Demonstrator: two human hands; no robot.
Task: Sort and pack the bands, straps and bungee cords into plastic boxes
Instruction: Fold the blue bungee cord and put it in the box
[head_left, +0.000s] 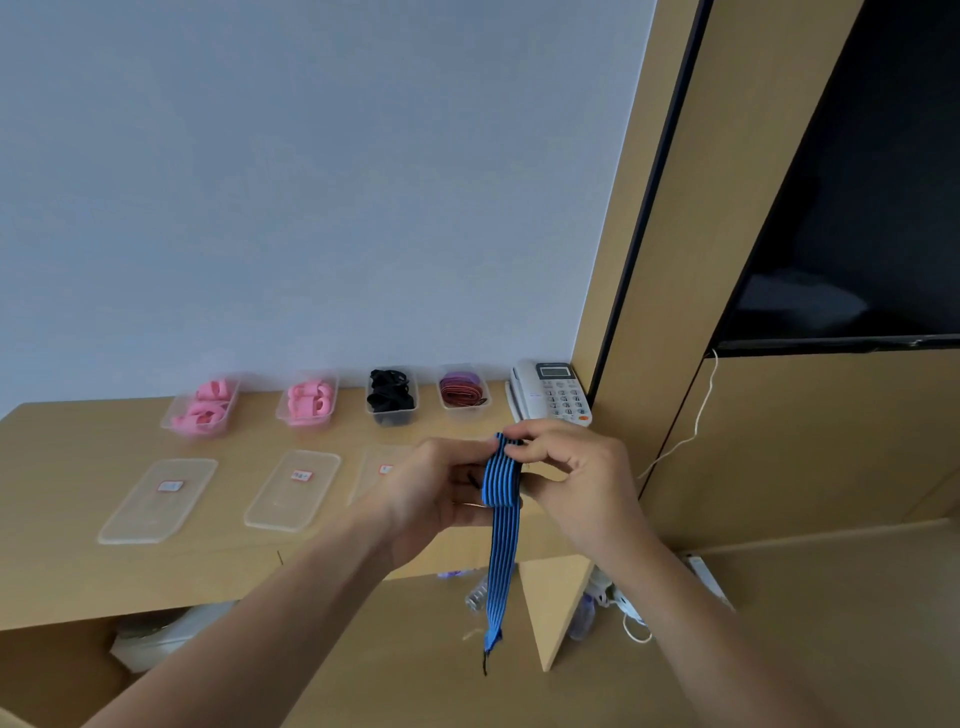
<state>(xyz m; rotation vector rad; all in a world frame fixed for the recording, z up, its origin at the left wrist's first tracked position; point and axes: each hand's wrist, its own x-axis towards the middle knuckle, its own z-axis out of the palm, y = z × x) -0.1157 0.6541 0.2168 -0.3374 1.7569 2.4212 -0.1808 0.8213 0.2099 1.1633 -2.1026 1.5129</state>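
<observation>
A blue strap with black stripes (502, 525) is folded over near its top and hangs down past the desk edge. My left hand (441, 493) grips the fold from the left, and my right hand (571, 467) pinches its top from the right. Along the wall stand open plastic boxes: two with pink bands (202, 408) (309, 400), one with black straps (390, 397), one with red and purple bands (464, 392). Clear lids (158, 499) (293, 491) lie in front of them; a third lid (382, 470) is partly hidden by my left hand.
The wooden desk (62, 561) runs along a pale wall. A white telephone (553, 392) sits at its right end. A dark screen (857, 182) hangs on the wood panel at right. Below the desk are a power strip (709, 574), cables and a bottle (582, 618).
</observation>
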